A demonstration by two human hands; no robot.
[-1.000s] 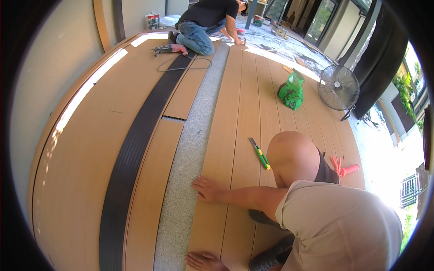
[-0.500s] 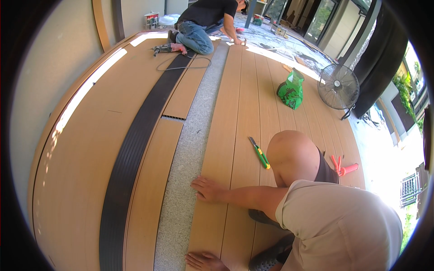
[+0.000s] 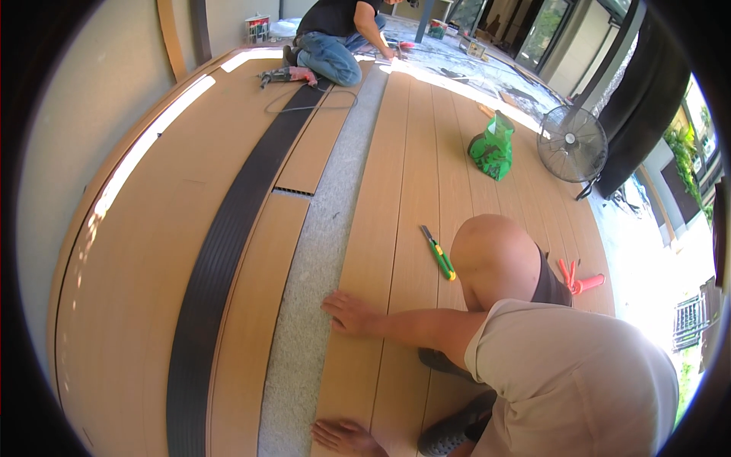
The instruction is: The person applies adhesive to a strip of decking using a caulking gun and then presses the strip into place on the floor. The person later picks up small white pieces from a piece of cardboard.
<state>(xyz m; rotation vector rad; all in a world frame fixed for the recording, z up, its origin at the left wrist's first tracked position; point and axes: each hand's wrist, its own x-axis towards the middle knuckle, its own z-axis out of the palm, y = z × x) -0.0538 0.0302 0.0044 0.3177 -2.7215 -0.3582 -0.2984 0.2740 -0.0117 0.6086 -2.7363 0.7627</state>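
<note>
My right hand [image 3: 352,314] lies with its fingers stretched out across the left edge of a tan decking board [image 3: 346,373]. The fingertips reach over a gap of grey speckled floor [image 3: 293,381]. Closer to the lower edge, my left hand [image 3: 343,437] rests flat on the same board's edge, fingers apart; its forearm is out of view. Neither hand holds anything. A green utility knife [image 3: 439,255] lies on the boards beside my bare knee [image 3: 495,259]. Left of the gap are shorter decking boards [image 3: 251,305], one showing a hollow end.
A dark ridged strip [image 3: 217,282] runs along the left boards. Ahead, a co-worker [image 3: 335,46] kneels near a corded red power tool [image 3: 288,75]. A green bag [image 3: 493,148], a fan [image 3: 571,143] and a red caulking gun [image 3: 586,285] are on the right.
The co-worker's hand has shifted left and farther away from the board's far end. My hands stay in place on the board edge; the view tilts slightly.
</note>
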